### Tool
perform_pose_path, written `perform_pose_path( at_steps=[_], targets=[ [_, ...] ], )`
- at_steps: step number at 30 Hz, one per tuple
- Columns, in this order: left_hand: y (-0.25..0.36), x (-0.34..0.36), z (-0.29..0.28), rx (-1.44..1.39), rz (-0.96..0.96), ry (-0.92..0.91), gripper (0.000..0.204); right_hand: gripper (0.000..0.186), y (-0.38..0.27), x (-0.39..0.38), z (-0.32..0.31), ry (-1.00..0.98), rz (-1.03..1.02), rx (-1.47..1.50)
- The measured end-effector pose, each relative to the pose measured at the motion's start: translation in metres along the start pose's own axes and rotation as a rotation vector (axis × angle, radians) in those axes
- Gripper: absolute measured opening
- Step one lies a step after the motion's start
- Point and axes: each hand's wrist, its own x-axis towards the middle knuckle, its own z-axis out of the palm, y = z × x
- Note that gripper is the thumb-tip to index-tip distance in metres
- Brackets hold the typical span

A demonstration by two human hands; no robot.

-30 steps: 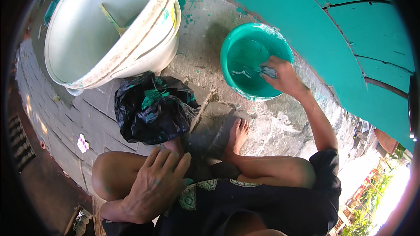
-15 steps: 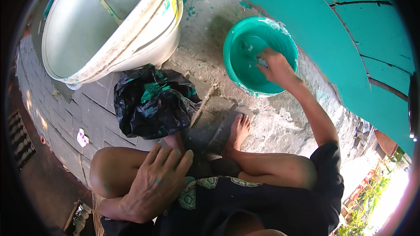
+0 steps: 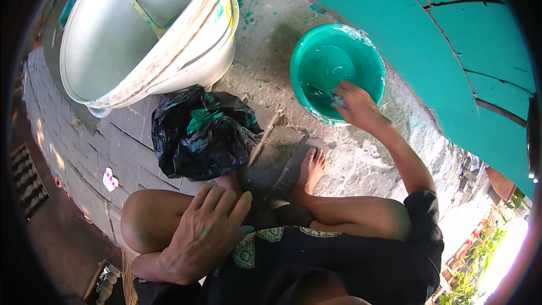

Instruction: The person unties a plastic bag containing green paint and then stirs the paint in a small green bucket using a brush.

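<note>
My right hand (image 3: 359, 107) reaches down into a round green basin (image 3: 297, 73) with white smears along its rim. Its fingers are closed on a small pale, crumpled wad (image 3: 338, 100), mostly hidden by the fingers, whose kind I cannot make out. Inside the basin the surface is green, with a few whitish streaks. My left hand (image 3: 206, 229) rests near my bent left knee, fingers loosely stretched and holding nothing. Green stains mark its skin and fingertips.
A large white tub (image 3: 130, 39) stands at upper left with a stick-like handle (image 3: 148, 18) inside. Before it sits a black plastic bag (image 3: 192, 141) smeared green. A green-painted surface (image 3: 406, 39) slants along the upper right. Grey paving (image 3: 130, 158) lies left.
My right hand has shifted slightly down toward the basin's near side, with the pale wad still in its fingers. The left hand keeps its pose. The whole view has shifted slightly.
</note>
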Motion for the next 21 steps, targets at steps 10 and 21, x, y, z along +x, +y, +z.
perform_pose_path(
  at_steps=[10,21],
  targets=[
    [0.001,-0.003,-0.001,-0.004,-0.003,0.009,0.055,0.032,0.017,-0.008,-0.013,0.000,-0.077,0.014],
    [0.002,-0.001,0.000,-0.002,0.011,0.008,0.057,0.032,0.019,0.039,-0.032,0.078,-0.111,-0.025]
  ],
)
